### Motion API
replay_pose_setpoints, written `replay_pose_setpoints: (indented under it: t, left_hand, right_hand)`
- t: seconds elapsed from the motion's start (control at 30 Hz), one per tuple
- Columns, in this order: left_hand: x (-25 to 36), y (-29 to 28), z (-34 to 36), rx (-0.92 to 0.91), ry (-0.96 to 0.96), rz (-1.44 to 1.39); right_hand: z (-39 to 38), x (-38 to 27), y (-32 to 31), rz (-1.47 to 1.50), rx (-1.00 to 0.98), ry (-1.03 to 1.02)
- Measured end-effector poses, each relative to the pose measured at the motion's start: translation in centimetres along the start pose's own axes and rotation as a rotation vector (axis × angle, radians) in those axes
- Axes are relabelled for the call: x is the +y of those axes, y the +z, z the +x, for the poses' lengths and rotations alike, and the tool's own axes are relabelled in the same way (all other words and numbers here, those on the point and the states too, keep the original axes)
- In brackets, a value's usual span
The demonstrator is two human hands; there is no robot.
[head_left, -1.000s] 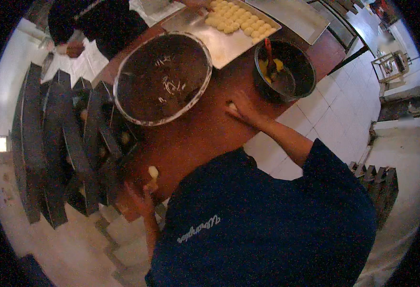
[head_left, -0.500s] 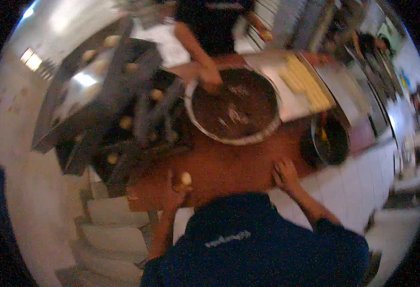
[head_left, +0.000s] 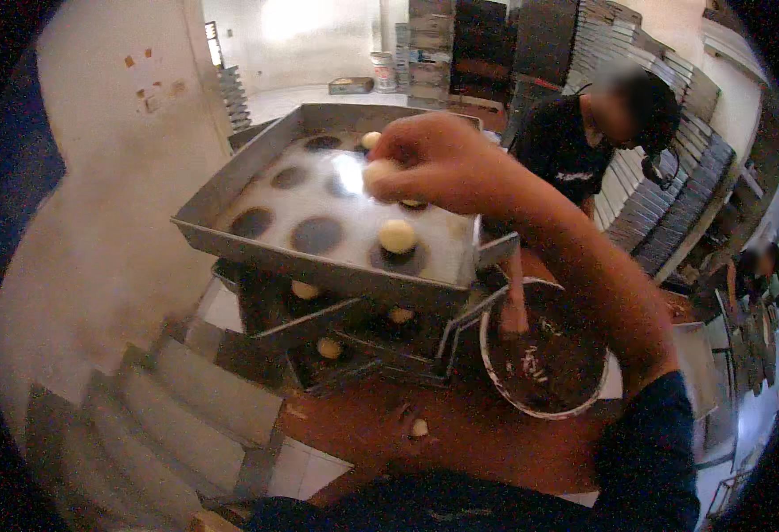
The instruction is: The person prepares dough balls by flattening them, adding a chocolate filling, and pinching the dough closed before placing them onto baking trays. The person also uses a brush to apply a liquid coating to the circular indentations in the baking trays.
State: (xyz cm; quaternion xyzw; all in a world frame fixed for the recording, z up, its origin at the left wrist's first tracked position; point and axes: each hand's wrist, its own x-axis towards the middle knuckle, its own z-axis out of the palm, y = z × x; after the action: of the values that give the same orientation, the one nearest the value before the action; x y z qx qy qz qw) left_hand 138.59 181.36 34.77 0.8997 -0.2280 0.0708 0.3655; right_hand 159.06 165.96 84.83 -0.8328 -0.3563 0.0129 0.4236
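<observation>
Our right hand (head_left: 438,160) hangs over the right part of the shallow metal tray (head_left: 318,265), its fingers curled in and its thumb set against a pale dough ball (head_left: 378,176), which we pinch above the tray's floor. The ball sits at the fingertips, on the side toward the tray's middle.

On the tray, round dark patches (head_left: 317,235) mark the shiny floor. A second dough ball (head_left: 397,236) rests on a patch at the tray's near right; a third (head_left: 371,140) shows toward the tray's far side, just beyond our fingers, and another lies partly hidden under our hand.

Our left hand (head_left: 395,436) is low and dim, below the tray, at the red-brown table (head_left: 504,454). A small dough ball (head_left: 419,428) is right beside its fingers; we cannot tell whether they close on it or merely lie near.

Beneath the tray, more trays (head_left: 270,306) are stacked at crossed angles, with dough balls (head_left: 329,348) inside. To the right of the tray and lower stands a round basin (head_left: 544,413) with a pale rim and a brown inside; a co-worker's forearm (head_left: 514,297) reaches down into it. That co-worker, in a black shirt (head_left: 562,146), stands beyond the tray, to its right.
</observation>
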Motion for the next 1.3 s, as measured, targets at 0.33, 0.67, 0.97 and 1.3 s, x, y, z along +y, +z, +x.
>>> replay_pose_setpoints:
  t: [0.33, 0.67, 0.97, 1.3]
  left_hand:
    - [0.4, 0.0, 0.3, 0.097, -0.007, 0.177]
    - [1.2, -0.7, -3.3, -0.127, -0.452, -0.236]
    - [13.3, 7.3, 6.3, -0.484, 0.341, -0.065]
    - [8.0, 12.1, 4.4, -0.644, 0.247, -0.091]
  right_hand:
    - [5.3, 0.3, 3.5, -0.422, -0.087, -0.157]
    - [-34.6, 10.3, 19.1, 0.093, 0.192, 0.036]
    - [-38.7, 25.8, 6.8, -0.736, -0.18, 0.82]
    - [-40.5, 24.3, 6.1, -0.672, -0.316, 0.875]
